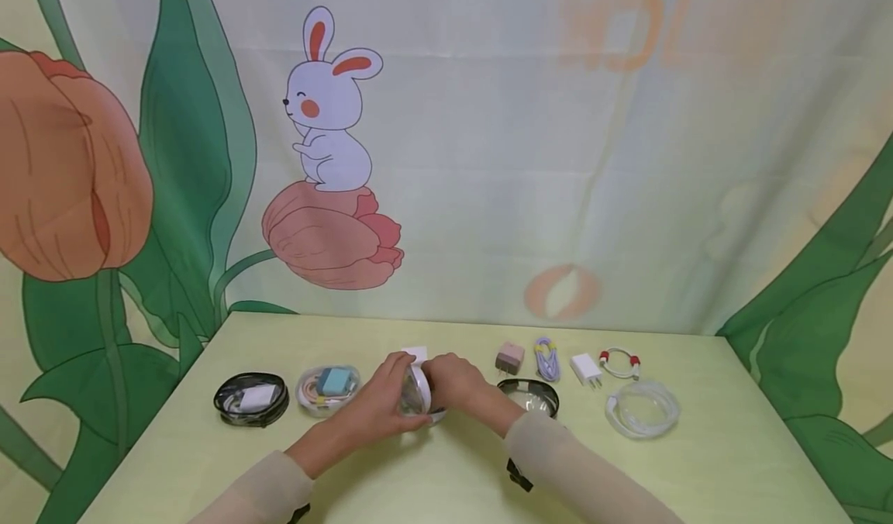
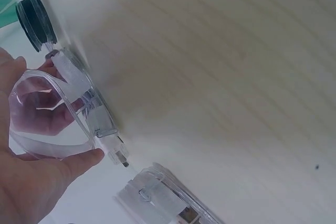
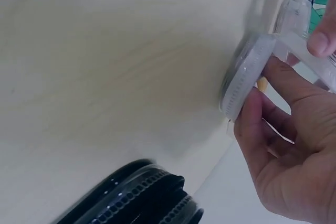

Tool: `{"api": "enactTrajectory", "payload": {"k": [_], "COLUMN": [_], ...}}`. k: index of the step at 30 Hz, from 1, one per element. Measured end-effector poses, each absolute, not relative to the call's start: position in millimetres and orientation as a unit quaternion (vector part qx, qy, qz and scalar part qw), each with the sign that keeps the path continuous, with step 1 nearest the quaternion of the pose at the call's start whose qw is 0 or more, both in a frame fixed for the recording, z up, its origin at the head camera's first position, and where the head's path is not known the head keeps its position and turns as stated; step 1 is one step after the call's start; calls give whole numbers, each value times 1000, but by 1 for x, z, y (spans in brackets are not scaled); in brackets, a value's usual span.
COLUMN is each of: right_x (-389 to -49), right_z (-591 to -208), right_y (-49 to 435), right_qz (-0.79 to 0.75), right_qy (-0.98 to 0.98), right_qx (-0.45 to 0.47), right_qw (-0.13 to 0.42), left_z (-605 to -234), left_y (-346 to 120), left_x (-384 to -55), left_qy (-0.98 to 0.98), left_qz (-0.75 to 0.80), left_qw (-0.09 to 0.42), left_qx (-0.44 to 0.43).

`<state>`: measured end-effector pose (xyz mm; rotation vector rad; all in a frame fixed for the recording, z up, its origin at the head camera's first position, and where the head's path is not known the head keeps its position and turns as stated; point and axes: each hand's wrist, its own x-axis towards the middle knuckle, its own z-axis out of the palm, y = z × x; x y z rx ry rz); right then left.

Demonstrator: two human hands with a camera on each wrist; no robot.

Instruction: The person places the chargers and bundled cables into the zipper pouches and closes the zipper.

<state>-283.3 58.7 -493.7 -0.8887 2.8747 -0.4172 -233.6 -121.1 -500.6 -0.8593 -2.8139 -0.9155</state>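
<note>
Near the table's middle, my left hand (image 1: 377, 400) grips a clear round zip case (image 2: 50, 80) with a pale rim, its lid tilted up. The thumb and fingers spread around the clear lid in the left wrist view. My right hand (image 1: 456, 383) reaches to the same case from the other side. In the right wrist view its fingers (image 3: 252, 111) are bent at the white zip rim (image 3: 247, 77), with a small yellowish bit (image 3: 261, 83) beside them. Whether they pinch something is hidden. A white piece (image 1: 416, 353) shows just behind the case.
Left of my hands lie a black-rimmed case (image 1: 233, 417) with a white charger and a clear case (image 1: 307, 406) with a blue charger. To the right are a black-rimmed case (image 1: 528, 385), pink charger (image 1: 511, 356), purple cable (image 1: 547, 361), white charger (image 1: 586, 367), red-ended cable (image 1: 633, 363) and clear case (image 1: 668, 414).
</note>
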Motion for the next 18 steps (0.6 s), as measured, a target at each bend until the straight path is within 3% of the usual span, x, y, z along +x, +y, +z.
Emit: {"api": "enactTrajectory", "payload": {"k": [9, 14, 18], "right_x": [-304, -327, -342], "right_z": [-483, -485, -494], "right_y": [77, 83, 79], "right_qz": [-217, -228, -198], "right_qy": [914, 910, 919], "right_qx": [-316, -339, -334], "right_qw": [130, 75, 68], "left_z": [-500, -497, -495], "left_y": [-121, -123, -124], "left_x": [-230, -226, -225], "left_qy": [-925, -947, -952], "left_qz": [-270, -215, -200], "left_qw": [37, 47, 49], "left_qx": [-264, -235, -225]}}
